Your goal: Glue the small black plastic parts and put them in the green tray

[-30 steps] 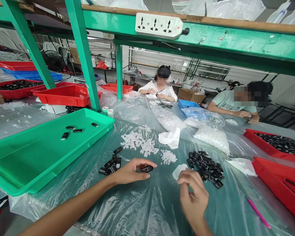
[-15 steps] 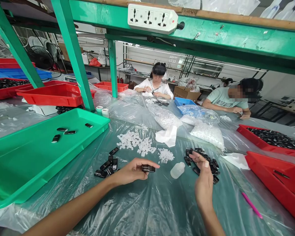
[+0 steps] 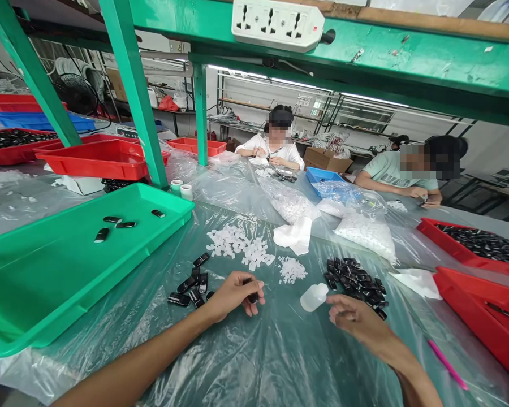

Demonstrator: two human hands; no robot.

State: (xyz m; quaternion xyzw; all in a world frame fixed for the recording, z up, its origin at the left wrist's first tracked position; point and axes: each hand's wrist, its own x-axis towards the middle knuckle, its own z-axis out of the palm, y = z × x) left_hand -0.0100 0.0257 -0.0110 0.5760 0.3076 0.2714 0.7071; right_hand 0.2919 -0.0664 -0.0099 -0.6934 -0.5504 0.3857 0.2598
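The left hand [image 3: 236,294] has its grip pinched on a black piece [image 3: 253,296], above the desk; holding it lightly near the edges would keep its face free. The right hand [image 3: 358,317] is loosely spread, fingertips just beside the translucent bottle [image 3: 313,298], which lies on its side and could roll if nudged. Close by, small white bits [image 3: 292,269] and heaped black pieces [image 3: 356,282] crowd low reaches; wrinkled plastic sheeting [image 3: 275,362] could snag fingers.

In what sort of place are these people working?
Probably a small assembly workshop: a large heap of small black glossy pieces, a long green plastic tray holding four more, and a person in a white top doing handwork across the table suggest it.
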